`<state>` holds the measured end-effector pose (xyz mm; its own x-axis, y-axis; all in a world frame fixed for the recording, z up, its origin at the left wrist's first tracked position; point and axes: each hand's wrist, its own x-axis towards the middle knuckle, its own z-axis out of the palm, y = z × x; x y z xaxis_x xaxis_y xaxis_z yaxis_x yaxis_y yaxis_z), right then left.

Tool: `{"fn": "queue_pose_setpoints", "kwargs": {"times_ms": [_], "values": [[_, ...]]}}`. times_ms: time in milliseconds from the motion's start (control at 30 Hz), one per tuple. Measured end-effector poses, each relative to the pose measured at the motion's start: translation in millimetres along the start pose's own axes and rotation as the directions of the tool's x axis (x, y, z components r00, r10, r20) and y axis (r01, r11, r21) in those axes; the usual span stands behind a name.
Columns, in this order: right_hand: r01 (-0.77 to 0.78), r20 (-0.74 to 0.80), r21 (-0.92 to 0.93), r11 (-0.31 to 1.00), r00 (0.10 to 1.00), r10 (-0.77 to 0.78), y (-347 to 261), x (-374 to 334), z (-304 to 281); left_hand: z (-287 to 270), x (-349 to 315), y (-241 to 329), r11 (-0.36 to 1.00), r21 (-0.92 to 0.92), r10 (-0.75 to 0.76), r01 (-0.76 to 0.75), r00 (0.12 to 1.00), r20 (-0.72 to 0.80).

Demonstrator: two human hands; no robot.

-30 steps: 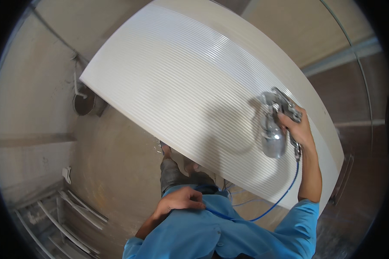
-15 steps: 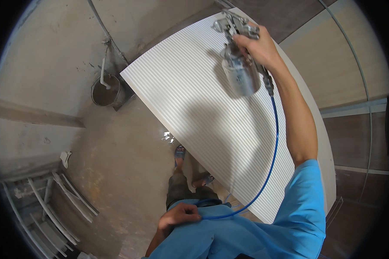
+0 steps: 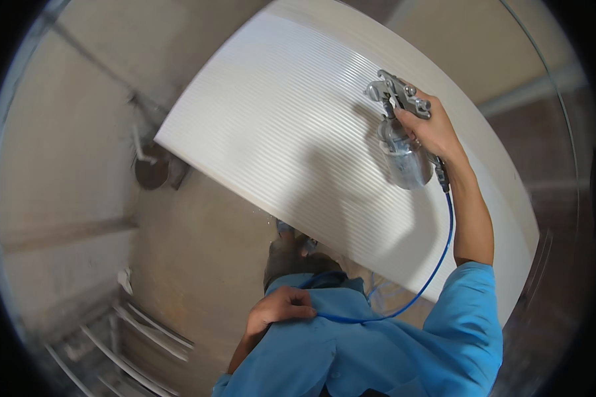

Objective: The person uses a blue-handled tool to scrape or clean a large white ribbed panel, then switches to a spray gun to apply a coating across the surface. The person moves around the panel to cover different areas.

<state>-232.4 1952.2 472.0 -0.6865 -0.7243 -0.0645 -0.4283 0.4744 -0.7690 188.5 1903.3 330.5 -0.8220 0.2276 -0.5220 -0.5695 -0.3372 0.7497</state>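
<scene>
My right hand (image 3: 429,129) is wrapped round the grip of a metal spray gun (image 3: 404,149), its cup hanging below and its nozzle end pointing left. The gun is held above a large white ribbed panel (image 3: 265,126), casting a shadow on it. A blue air hose (image 3: 437,271) runs from the base of the grip down to my waist. There my left hand (image 3: 279,309) is closed on the hose, in front of my blue shirt.
A dark bucket (image 3: 151,173) with a white pipe stands by the wall at the left. White rails of a rack (image 3: 129,362) lie at the lower left. Concrete floor (image 3: 198,245) shows between them and the panel. Brown and cream wall panels (image 3: 543,152) rise at the right.
My right hand has brought the spray gun down and to the right, nearer to me. The whole view has turned, so the panel and bucket appear shifted. My left hand keeps its hold on the hose.
</scene>
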Motion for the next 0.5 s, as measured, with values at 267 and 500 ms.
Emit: {"fn": "queue_pose_setpoints", "kwargs": {"times_ms": [267, 500], "values": [[-0.416, -0.397, 0.081, 0.906, 0.820, 0.412, 128.9, -198.5, -92.5, -21.4, 43.3, 38.6, 0.953, 0.273, -0.192, 0.130, 0.958, 0.214], [-0.578, -0.690, 0.211, 0.788, 0.483, 0.540, 126.2, -291.5, -93.4, -79.1, 59.6, 89.9, 0.787, 0.578, -0.442, 0.215, 0.850, 0.285]]}}
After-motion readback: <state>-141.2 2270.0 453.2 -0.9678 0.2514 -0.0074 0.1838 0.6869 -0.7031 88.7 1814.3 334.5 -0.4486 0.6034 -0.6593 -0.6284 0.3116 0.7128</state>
